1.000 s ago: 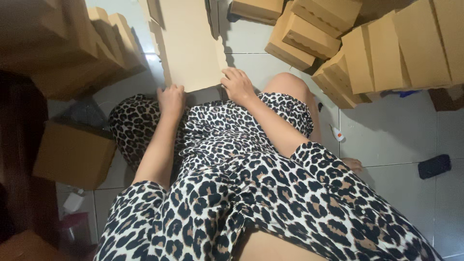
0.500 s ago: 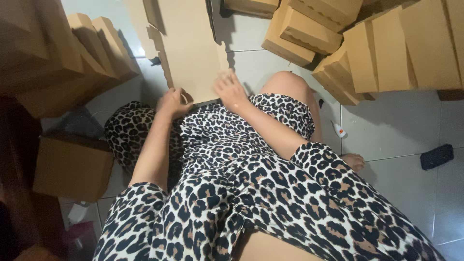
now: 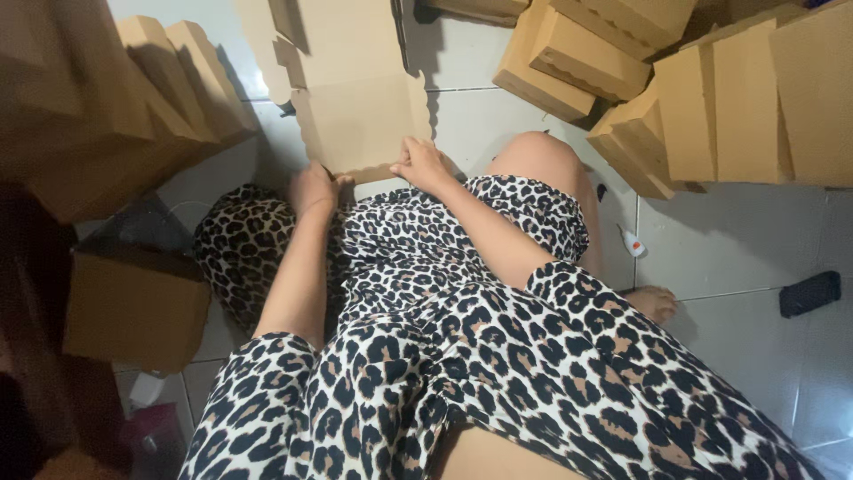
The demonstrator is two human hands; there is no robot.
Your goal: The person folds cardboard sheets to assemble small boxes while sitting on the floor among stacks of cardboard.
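A flat die-cut brown cardboard sheet (image 3: pixel 355 98) lies on the white tiled floor in front of my knees. My left hand (image 3: pixel 313 188) grips its near left edge. My right hand (image 3: pixel 421 164) pinches the near edge a little to the right. Both arms reach forward over my leopard-print clothes (image 3: pixel 462 311). The sheet's near edge is partly hidden behind my hands.
Folded cardboard boxes (image 3: pixel 684 98) are stacked at the upper right, and more (image 3: pixel 133 98) lean at the upper left. An open brown box (image 3: pixel 133 307) stands at the left. A small black object (image 3: pixel 809 293) and a small white bottle (image 3: pixel 632 242) lie on the tiles at right.
My hands have shifted from resting flat on the sheet's near end to gripping its near edge; the view has tilted slightly, and the dark strip by my hands is no longer seen.
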